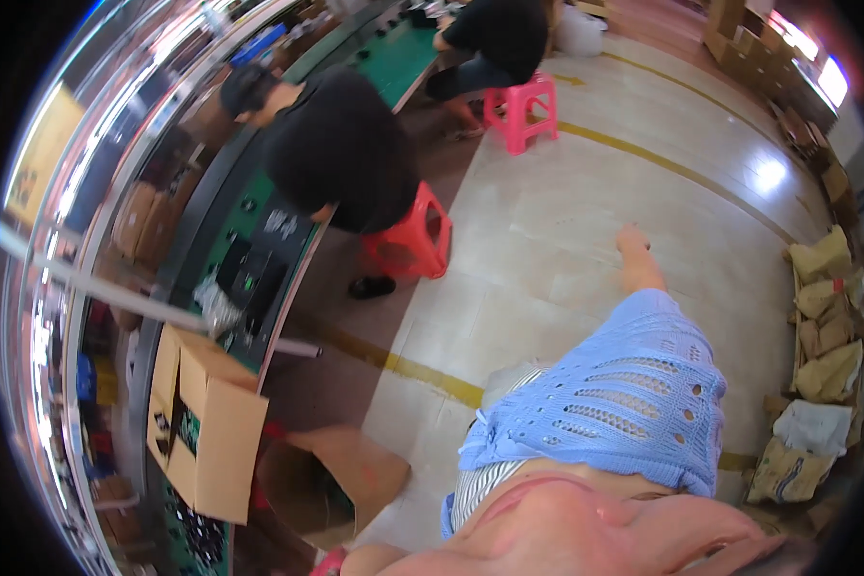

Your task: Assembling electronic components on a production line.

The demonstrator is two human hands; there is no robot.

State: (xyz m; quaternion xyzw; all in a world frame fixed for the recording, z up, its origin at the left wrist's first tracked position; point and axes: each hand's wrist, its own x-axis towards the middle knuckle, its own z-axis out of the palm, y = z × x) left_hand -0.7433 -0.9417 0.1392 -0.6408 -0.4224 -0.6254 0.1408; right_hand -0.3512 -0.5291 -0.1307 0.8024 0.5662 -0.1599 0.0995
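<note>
While the pale floor [538, 250] offers us the widest room for moving, the green-topped bench [398, 65] bounds it left, paper packets [826, 374] right. At the bench's front edge we see an open carton [230, 451], prob. placed so its contents are reachable. The pink stool [520, 108], nearest thing approx., stands well apart from the bare hand [632, 238], prob. the right one; whether its fingers are spread or closed, we can't tell. The left isn't visible.
</note>
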